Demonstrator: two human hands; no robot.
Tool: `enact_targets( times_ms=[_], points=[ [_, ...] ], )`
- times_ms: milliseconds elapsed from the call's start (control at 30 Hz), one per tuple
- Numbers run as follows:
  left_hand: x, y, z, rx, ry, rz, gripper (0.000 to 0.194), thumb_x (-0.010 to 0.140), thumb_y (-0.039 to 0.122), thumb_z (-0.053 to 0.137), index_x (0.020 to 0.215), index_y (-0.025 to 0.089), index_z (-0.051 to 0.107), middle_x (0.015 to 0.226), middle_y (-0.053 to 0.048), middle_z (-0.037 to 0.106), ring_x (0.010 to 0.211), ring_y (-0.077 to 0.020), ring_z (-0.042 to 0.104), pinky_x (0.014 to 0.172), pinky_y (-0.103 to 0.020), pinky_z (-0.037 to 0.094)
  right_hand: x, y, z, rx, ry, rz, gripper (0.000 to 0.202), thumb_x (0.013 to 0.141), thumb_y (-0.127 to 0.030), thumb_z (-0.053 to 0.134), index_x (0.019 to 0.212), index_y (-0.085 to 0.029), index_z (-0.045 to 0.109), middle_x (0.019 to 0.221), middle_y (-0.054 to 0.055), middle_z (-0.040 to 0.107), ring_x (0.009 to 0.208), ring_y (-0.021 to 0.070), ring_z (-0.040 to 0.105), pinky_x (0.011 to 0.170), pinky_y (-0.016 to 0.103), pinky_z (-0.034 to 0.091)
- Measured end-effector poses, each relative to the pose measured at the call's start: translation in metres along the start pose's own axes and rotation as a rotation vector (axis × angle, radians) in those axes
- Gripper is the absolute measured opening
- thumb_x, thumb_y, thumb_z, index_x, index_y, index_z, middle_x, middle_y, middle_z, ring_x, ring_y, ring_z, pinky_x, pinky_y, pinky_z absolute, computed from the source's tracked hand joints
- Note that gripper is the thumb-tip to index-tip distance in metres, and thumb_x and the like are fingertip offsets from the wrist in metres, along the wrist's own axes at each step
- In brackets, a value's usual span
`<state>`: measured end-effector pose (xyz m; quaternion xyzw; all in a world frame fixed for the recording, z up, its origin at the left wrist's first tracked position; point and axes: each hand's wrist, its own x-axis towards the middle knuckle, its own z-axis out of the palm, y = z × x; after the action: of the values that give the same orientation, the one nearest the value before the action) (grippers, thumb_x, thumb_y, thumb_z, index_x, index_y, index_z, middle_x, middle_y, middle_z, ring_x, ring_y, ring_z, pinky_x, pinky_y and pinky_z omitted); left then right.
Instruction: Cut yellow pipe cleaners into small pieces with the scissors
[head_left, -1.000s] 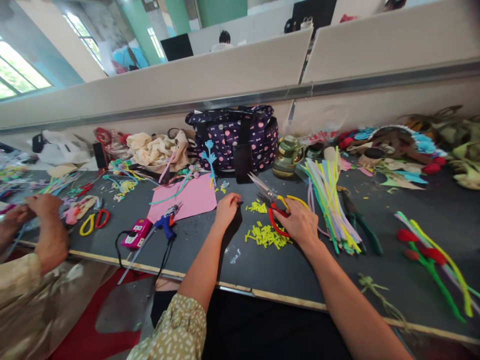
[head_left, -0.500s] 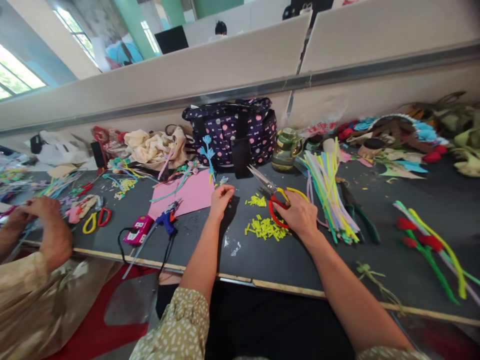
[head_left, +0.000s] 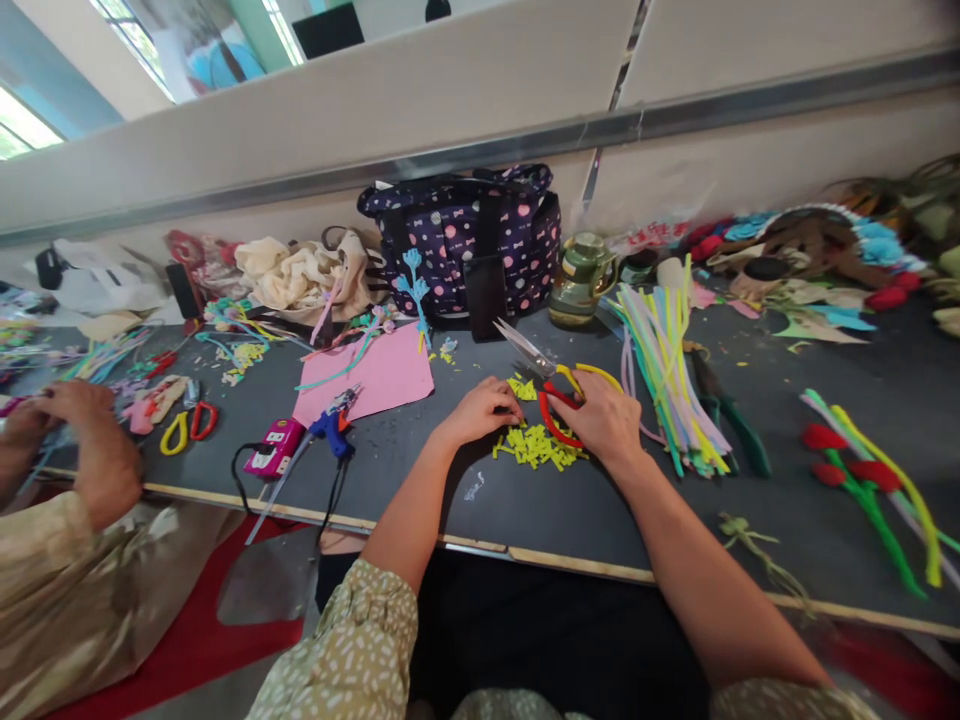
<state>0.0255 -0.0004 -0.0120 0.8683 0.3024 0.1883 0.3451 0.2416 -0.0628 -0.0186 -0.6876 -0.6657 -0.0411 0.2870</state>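
My right hand (head_left: 606, 415) grips scissors (head_left: 529, 350) with red and yellow handles, their blades slightly parted and pointing up and left. Beside them, my left hand (head_left: 484, 412) is closed in a pinch at the upper left edge of a pile of short yellow-green cut pieces (head_left: 541, 448). Whatever lies between those fingertips is too small to make out. A smaller heap of finer yellow pieces (head_left: 523, 389) sits just beyond, between the two hands. Right of my right hand lies a bundle of pastel pipe cleaners (head_left: 667, 375).
A dark patterned bag (head_left: 457, 245) stands at the back with a phone (head_left: 486, 298) against it, next to a green jug (head_left: 581, 280). Left are pink paper (head_left: 375, 385), a blue glue gun (head_left: 332, 428) and a pink box (head_left: 276, 447). A co-worker's hands (head_left: 86, 420) are far left.
My left hand has come right and down from beside the pink paper to the yellow pile. My right hand keeps the scissors almost in place. The camera view has tilted down slightly.
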Motion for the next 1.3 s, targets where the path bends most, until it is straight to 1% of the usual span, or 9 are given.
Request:
enact_targets(
  times_ms=[167,367,533,667,767,833,933,1100,1300],
  points=[
    [0.002,-0.004,0.006,0.069,-0.013,0.057,0.008,0.08,0.025,0.065,0.082,0.025,0.073,0.088,-0.004,0.063,0.093,-0.0206,0.052,0.085,-0.034,0.039,0.0,0.001,0.001,0.002,0.007,0.0,0.046,0.084,-0.054,0.05,0.108,-0.018,0.062,0.097,0.01,0.069,0.083,0.0197,0.062,0.066,0.029,0.042],
    [0.003,-0.004,0.007,0.092,-0.004,0.057,0.01,0.082,0.022,0.059,0.078,0.022,0.069,0.084,-0.005,0.063,0.091,-0.0202,0.052,0.084,-0.033,0.039,0.001,-0.003,-0.004,0.021,0.0,-0.001,0.041,0.084,-0.052,0.051,0.105,-0.019,0.062,0.095,0.007,0.069,0.085,0.0194,0.063,0.066,0.028,0.042],
    [0.002,0.005,0.001,-0.103,0.047,0.014,0.012,0.083,0.025,0.058,0.077,0.02,0.066,0.082,-0.004,0.064,0.085,-0.0183,0.055,0.084,-0.033,0.041,0.0,-0.003,-0.004,0.016,0.022,-0.004,0.044,0.084,-0.054,0.049,0.107,-0.018,0.062,0.093,0.007,0.07,0.082,0.0192,0.063,0.064,0.028,0.041],
    [0.0,0.009,-0.003,-0.453,0.191,-0.139,0.014,0.079,0.03,0.064,0.078,0.016,0.066,0.077,-0.004,0.064,0.071,-0.0142,0.056,0.071,-0.028,0.043,-0.001,-0.001,0.0,-0.006,0.028,-0.027,0.045,0.084,-0.054,0.051,0.109,-0.019,0.062,0.099,0.009,0.069,0.084,0.0196,0.064,0.065,0.028,0.042],
    [0.0,0.002,-0.004,-0.709,0.391,-0.246,0.021,0.073,0.033,0.07,0.082,0.015,0.065,0.072,-0.001,0.061,0.061,-0.0095,0.052,0.06,-0.023,0.041,-0.003,0.0,0.002,-0.013,0.049,-0.052,0.046,0.084,-0.055,0.05,0.109,-0.019,0.063,0.101,0.009,0.069,0.087,0.02,0.064,0.067,0.028,0.043],
    [0.001,-0.006,-0.004,-0.88,0.541,-0.272,0.027,0.07,0.032,0.073,0.088,0.015,0.065,0.074,-0.001,0.062,0.06,-0.0078,0.051,0.059,-0.021,0.041,-0.003,0.0,0.003,-0.015,0.063,-0.065,0.047,0.084,-0.056,0.05,0.109,-0.018,0.063,0.1,0.009,0.069,0.088,0.0197,0.064,0.067,0.028,0.044],
    [0.0,-0.018,-0.007,-1.102,0.686,-0.321,0.033,0.066,0.027,0.077,0.095,0.015,0.066,0.079,-0.001,0.063,0.063,-0.0066,0.055,0.061,-0.02,0.044,-0.005,0.001,0.004,-0.024,0.066,-0.083,0.048,0.083,-0.056,0.051,0.11,-0.018,0.062,0.1,0.007,0.069,0.088,0.0191,0.064,0.065,0.027,0.043],
    [0.0,-0.027,-0.012,-1.332,0.839,-0.396,0.033,0.065,0.013,0.077,0.097,0.015,0.068,0.078,-0.001,0.064,0.066,-0.006,0.059,0.064,-0.018,0.047,-0.008,-0.002,0.005,-0.009,0.055,-0.162,0.045,0.084,-0.055,0.052,0.11,-0.019,0.062,0.099,0.005,0.07,0.085,0.0171,0.065,0.064,0.026,0.044],
    [0.002,-0.031,-0.011,-1.421,0.89,-0.442,0.024,0.069,0.007,0.072,0.092,0.011,0.07,0.068,-0.002,0.064,0.062,-0.0065,0.06,0.064,-0.018,0.05,-0.013,-0.012,0.007,-0.005,0.039,-0.273,0.042,0.085,-0.052,0.053,0.109,-0.019,0.062,0.101,0.005,0.07,0.082,0.0146,0.065,0.065,0.024,0.044]
  ],
)
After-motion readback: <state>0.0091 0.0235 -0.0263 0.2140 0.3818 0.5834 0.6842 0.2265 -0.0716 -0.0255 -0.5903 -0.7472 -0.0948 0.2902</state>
